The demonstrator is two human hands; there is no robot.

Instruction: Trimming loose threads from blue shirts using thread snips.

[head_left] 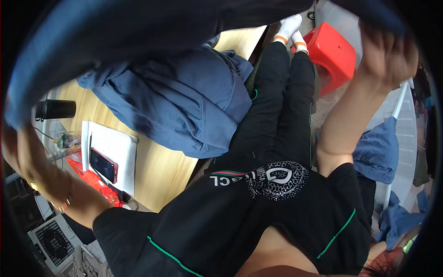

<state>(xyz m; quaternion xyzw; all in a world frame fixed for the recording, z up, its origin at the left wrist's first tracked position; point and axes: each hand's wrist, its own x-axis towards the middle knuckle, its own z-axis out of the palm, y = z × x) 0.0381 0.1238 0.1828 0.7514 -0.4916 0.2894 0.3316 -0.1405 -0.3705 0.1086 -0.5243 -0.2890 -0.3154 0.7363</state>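
A dark blue garment [138, 32] is stretched in a wide arc across the top of the view, raised close to me and blurred along its edge. My left hand [20, 147], at the far left, is closed on one end of it. At the upper right my right hand [388, 57] has its fingers curled around the other end. Both arms are spread wide and lifted. Beneath the raised cloth, a crumpled blue garment [184, 101] lies on the wooden table [161, 180], partly hidden by it.
On the table's left are an open notebook [122, 138] with a phone [103, 165] on it, a black cup [56, 109] and a red plastic bag [94, 182]. A red stool [339, 51] stands beyond my feet. Another blue garment [378, 150] hangs at right, near a person's head [387, 265].
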